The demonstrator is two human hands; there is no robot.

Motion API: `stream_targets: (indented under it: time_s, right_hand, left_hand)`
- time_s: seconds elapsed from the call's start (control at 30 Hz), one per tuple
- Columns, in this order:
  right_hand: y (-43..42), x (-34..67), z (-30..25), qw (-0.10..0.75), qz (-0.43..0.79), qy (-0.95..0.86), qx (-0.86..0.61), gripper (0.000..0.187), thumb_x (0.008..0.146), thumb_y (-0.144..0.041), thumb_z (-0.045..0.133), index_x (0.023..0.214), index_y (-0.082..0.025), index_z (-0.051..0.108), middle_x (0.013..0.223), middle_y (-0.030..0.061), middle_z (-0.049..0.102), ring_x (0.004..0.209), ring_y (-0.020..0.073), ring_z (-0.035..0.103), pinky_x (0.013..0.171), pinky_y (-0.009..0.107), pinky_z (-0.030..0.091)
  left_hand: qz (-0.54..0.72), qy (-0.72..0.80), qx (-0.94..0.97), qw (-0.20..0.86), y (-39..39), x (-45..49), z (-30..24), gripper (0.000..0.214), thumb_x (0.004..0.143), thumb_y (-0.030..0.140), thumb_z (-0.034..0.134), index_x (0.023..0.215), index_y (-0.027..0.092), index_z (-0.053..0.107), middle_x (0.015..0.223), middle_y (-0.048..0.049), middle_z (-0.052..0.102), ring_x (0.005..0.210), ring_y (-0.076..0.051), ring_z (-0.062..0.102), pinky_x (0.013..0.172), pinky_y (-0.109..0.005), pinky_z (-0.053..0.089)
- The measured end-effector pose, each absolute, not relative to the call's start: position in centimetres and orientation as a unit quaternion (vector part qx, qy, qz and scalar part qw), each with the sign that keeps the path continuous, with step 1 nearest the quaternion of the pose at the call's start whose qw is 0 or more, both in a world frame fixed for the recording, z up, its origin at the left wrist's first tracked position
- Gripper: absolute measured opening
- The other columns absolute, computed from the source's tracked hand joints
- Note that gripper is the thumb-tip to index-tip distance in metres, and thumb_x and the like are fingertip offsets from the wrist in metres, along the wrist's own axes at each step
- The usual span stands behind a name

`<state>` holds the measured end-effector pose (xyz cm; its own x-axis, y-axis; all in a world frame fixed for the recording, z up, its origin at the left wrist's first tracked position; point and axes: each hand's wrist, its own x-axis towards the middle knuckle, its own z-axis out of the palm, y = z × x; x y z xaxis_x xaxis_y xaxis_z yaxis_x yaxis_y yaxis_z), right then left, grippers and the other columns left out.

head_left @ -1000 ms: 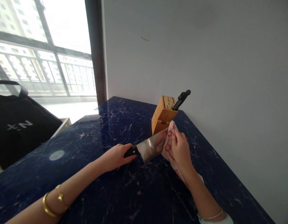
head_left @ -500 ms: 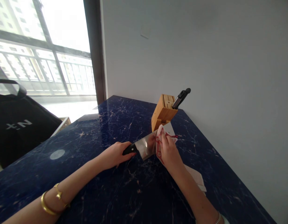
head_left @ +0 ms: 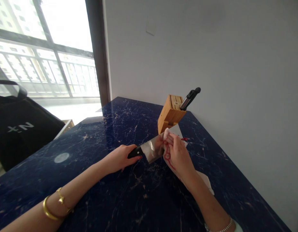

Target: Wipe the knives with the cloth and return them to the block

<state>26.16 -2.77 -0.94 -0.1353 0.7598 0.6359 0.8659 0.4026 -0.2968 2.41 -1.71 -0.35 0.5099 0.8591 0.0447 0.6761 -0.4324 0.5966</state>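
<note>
My left hand (head_left: 124,157) is wrapped round the black handle of a cleaver (head_left: 152,149), whose broad shiny blade points right and away from me. With my right hand (head_left: 180,158) I hold a white cloth (head_left: 167,151) with a red pattern, pressed against the blade's far part. The cloth and fingers cover some of the blade. A further pale piece of cloth (head_left: 205,181) shows behind my right forearm. Just beyond the blade stands a wooden knife block (head_left: 170,111), with black-handled tools (head_left: 190,98) in its right side.
Under everything is a dark blue marbled tabletop (head_left: 129,199). A white sheet with red marks (head_left: 176,130) lies in front of the block. At left are a black bag (head_left: 23,129) and a window (head_left: 64,54); a grey wall (head_left: 211,58) rises behind and to the right.
My right hand has shifted slightly to the right along the blade with the cloth. The left hand keeps its hold on the cleaver handle. The view has tilted a little.
</note>
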Motion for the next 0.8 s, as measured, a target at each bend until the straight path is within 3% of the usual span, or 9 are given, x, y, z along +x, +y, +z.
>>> stream_targets:
  time_s: [0.1,0.33,0.6,0.8]
  right_hand:
    - [-2.8,26.7,-0.7,0.380,-0.040,-0.739,-0.555,0.031,0.085,-0.019,0.034,0.116,-0.018,0.038,0.108,0.0109,0.053,0.099,0.0199,0.051,0.082,0.038,0.042]
    - [-4.5,23.7,-0.6,0.228,-0.088,-0.825,-0.509,0.036,0.079,-0.014,0.044,0.114,-0.024,0.046,0.087,0.0042,0.059,0.084,0.0204,0.052,0.076,0.034,0.039]
    - [-3.8,26.2,0.2,0.299,-0.111,-0.715,-0.622,0.037,0.081,-0.019,0.042,0.117,-0.019,0.040,0.105,0.0097,0.058,0.094,0.0234,0.053,0.077,0.036,0.040]
    - [-4.9,23.9,0.3,0.231,-0.093,-0.810,-0.531,0.033,0.079,-0.015,0.045,0.111,-0.023,0.047,0.086,0.0042,0.058,0.086,0.0206,0.052,0.077,0.034,0.039]
  left_hand:
    - [0.178,0.463,0.825,0.270,-1.6,2.4,-0.5,0.028,0.078,0.047,0.046,0.078,0.019,0.053,0.054,0.0032,0.058,0.038,-0.011,0.053,0.037,-0.018,0.034]
    - [0.171,0.454,0.828,0.280,-1.6,2.3,-0.7,0.031,0.079,0.050,0.043,0.077,0.019,0.050,0.053,0.0037,0.057,0.035,-0.011,0.054,0.036,-0.018,0.037]
    - [0.172,0.456,0.828,0.275,-1.6,2.4,-0.6,0.030,0.079,0.048,0.044,0.078,0.020,0.051,0.054,0.0040,0.056,0.036,-0.011,0.054,0.035,-0.017,0.035]
    - [0.176,0.452,0.826,0.287,-1.5,2.4,-0.7,0.030,0.080,0.048,0.044,0.077,0.019,0.051,0.054,0.0033,0.057,0.037,-0.011,0.055,0.036,-0.018,0.037]
